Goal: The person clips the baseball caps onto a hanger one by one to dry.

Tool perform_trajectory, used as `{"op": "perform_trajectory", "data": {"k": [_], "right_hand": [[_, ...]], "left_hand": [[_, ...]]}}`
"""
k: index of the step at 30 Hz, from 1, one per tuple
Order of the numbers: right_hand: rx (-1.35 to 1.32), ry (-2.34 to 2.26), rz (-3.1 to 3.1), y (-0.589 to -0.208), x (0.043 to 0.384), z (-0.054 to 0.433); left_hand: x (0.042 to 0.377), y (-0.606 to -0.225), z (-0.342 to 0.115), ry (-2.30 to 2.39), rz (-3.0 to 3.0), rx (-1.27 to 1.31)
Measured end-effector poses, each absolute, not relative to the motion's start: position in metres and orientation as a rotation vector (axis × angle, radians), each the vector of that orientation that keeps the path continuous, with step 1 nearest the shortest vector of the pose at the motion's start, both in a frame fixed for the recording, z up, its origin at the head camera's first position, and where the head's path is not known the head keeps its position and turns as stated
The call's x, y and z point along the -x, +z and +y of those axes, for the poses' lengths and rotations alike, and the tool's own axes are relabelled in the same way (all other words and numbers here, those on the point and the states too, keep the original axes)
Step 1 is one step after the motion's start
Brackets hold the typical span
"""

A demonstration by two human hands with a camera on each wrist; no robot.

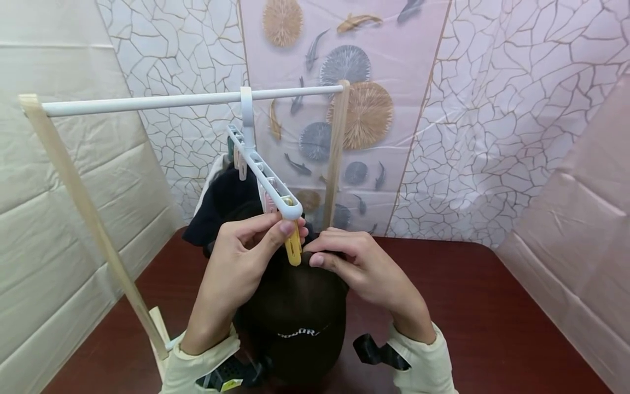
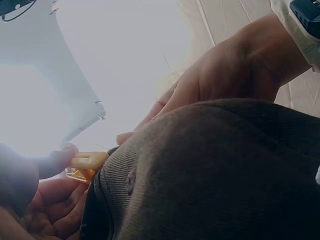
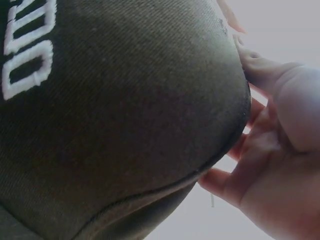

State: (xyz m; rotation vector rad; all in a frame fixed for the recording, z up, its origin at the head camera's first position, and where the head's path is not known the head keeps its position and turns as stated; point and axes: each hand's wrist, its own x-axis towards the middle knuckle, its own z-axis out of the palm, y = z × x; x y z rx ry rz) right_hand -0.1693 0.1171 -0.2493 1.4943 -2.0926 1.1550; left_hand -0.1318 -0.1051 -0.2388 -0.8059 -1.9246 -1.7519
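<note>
A dark brown cap [image 1: 297,298] with white lettering hangs below the near end of a pale blue clip hanger [image 1: 268,179]. My left hand [image 1: 235,265] pinches a yellow clothespin [image 1: 293,250] fixed at that end. Close beside it, my right hand [image 1: 364,265] grips the cap's upper edge between thumb and fingers. In the left wrist view, the yellow clothespin [image 2: 90,161] meets the edge of the cap [image 2: 200,165]; whether it bites the cloth is unclear. The right wrist view shows the cap's fabric [image 3: 135,105] large, with my right thumb and fingers at its rim.
The hanger hooks over a white rod [image 1: 147,103] between wooden posts [image 1: 83,191]. A dark navy cap [image 1: 223,200] and something white hang farther back, near a pink clothespin [image 1: 268,201]. Below is a dark red table [image 1: 443,306]; patterned cloth walls [image 1: 492,137] surround it.
</note>
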Motion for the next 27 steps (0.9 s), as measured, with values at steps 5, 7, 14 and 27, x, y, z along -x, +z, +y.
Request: {"op": "perform_trajectory", "data": {"k": [5, 7, 14, 27], "right_hand": [[-1.478, 1.147, -2.084, -0.2488, 0.1687, 0.1157], [-1.481, 1.145, -2.076, -0.2485, 0.1686, 0.1153], [-1.460, 1.168, -2.059, -0.2503, 0.1684, 0.1131], [-1.373, 1.225, -2.046, -0.2524, 0.1690, 0.1120]], "left_hand": [[0.1332, -0.2391, -0.1056, -1.726, -1.927, 0.815], [0.1331, -0.2387, -0.1064, -1.721, -1.930, 0.815], [0.1334, -0.2396, -0.1083, -1.729, -1.948, 0.824], [0.1349, -0.2404, -0.1062, -1.713, -1.927, 0.860]]}}
